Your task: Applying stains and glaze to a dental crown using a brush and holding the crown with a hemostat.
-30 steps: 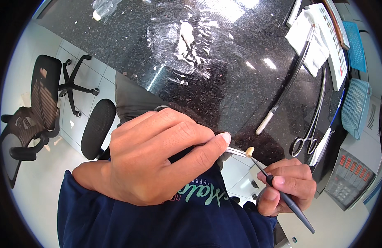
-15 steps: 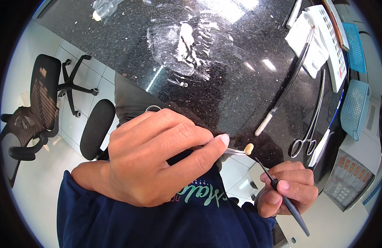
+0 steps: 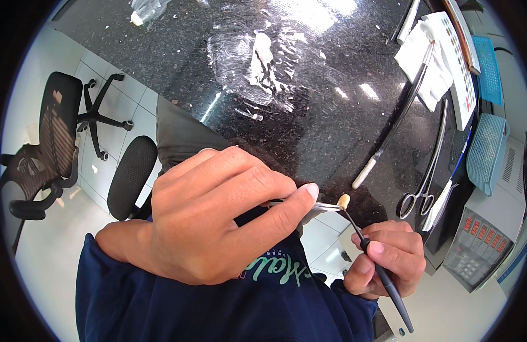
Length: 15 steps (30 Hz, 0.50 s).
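My left hand (image 3: 218,222) is closed on slim metal forceps (image 3: 326,206), whose tips carry a small ivory, tooth-like piece (image 3: 344,200) above the edge of the dark counter. My right hand (image 3: 391,256), below and right of it, pinches a thin black-handled tool (image 3: 395,297). The tool's fine tip meets the underside of the piece, or lies very close; I cannot tell if they touch. Most of the forceps is hidden under my left fingers.
The speckled counter (image 3: 132,51) bears white paste (image 3: 262,57), a brush (image 3: 400,119), scissor-like clamps (image 3: 423,188), white tissue (image 3: 417,54) and a dotted palette (image 3: 463,108). Blue baskets (image 3: 484,154), a machine with red displays (image 3: 474,245) and office chairs (image 3: 58,125) flank it.
Half a second ago the tool's tip stood apart from the piece; now it is at it. My right hand has shifted left. My left hand stays nearly in place.
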{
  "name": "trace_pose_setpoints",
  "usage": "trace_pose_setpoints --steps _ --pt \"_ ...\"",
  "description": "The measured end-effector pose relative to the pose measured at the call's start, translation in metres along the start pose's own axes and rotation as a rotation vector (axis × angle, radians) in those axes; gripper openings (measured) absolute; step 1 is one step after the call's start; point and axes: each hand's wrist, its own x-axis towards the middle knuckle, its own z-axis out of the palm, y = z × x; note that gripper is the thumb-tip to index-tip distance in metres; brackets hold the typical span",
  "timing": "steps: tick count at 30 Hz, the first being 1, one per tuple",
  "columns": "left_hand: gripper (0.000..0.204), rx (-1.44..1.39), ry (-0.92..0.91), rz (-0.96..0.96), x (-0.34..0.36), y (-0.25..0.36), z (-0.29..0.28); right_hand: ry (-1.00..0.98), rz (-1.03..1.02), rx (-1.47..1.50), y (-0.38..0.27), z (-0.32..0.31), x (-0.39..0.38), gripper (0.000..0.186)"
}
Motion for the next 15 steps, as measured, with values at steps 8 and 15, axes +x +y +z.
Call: trace_pose_setpoints --steps 8,15 --pt "0.035 -0.003 -0.004 0.005 0.0012 0.0001 -0.001 0.078 0.104 0.033 -0.0038 -0.0016 -0.0013 0.028" --pt "0.033 -0.016 0.014 -0.009 0.0011 -0.0004 0.0007 0.126 0.08 0.07 -0.0024 -0.0001 -0.0032 0.027"
